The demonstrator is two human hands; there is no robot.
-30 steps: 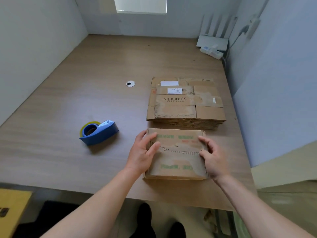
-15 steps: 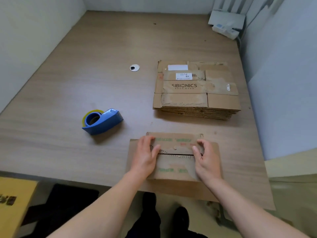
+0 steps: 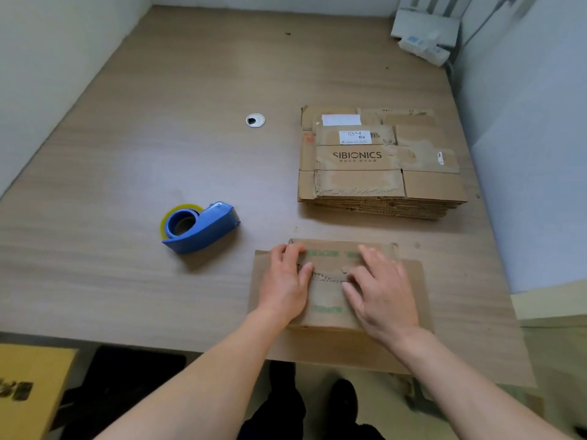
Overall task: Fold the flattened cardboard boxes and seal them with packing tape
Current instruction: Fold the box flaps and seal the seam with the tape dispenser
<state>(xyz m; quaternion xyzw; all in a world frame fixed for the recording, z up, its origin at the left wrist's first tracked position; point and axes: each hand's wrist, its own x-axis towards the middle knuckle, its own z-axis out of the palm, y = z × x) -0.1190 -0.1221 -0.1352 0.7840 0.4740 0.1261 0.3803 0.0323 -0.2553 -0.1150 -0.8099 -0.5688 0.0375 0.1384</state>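
A small brown cardboard box (image 3: 332, 300) with green print sits at the table's front edge, its top flaps meeting along a torn seam. My left hand (image 3: 286, 281) presses flat on the left part of the flaps. My right hand (image 3: 381, 287) presses flat on the right part, fingers spread over the seam. A blue tape dispenser (image 3: 200, 228) with a yellowish roll lies on the table left of the box, apart from both hands. A stack of flattened cardboard boxes (image 3: 381, 163), the top one printed SIBIONICS, lies behind the box.
The wooden table (image 3: 158, 138) has a round cable grommet (image 3: 255, 120) near its middle. A white power strip and router (image 3: 425, 36) sit in the far right corner. Walls close in left and right. A yellow carton (image 3: 28, 389) stands on the floor at lower left.
The box's side flaps have spread outward and both hands have slid inward onto the top flaps. The camera has tilted down and closer.
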